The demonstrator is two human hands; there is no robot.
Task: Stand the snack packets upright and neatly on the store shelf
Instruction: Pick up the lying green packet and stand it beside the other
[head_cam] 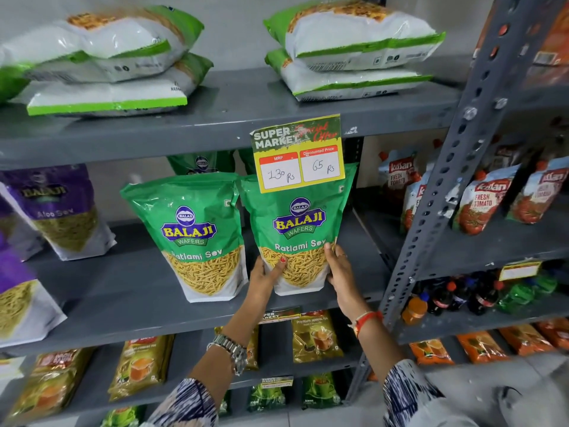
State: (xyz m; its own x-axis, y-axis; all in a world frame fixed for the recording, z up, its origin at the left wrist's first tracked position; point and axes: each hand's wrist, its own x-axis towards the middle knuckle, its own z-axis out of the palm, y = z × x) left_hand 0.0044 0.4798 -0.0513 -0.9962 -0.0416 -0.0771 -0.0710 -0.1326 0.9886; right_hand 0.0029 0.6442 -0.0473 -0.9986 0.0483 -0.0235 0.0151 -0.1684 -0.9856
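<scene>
Both hands, the left hand (265, 277) and right hand (340, 271), grip the lower sides of a green snack packet (297, 223) standing upright on the grey shelf (129, 291), just beside a matching packet (194, 232).

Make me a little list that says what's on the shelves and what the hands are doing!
held packet: green snack packet, upright on the middle shelf
left hand: grips the packet's lower left edge
right hand: grips its lower right edge
neighbour: second green packet upright just left of it
far left: purple packets, leaning
top shelf: white and green bags lying flat in stacks
price tag: hangs over the held packet's top
right rack: tomato sauce pouches
</scene>
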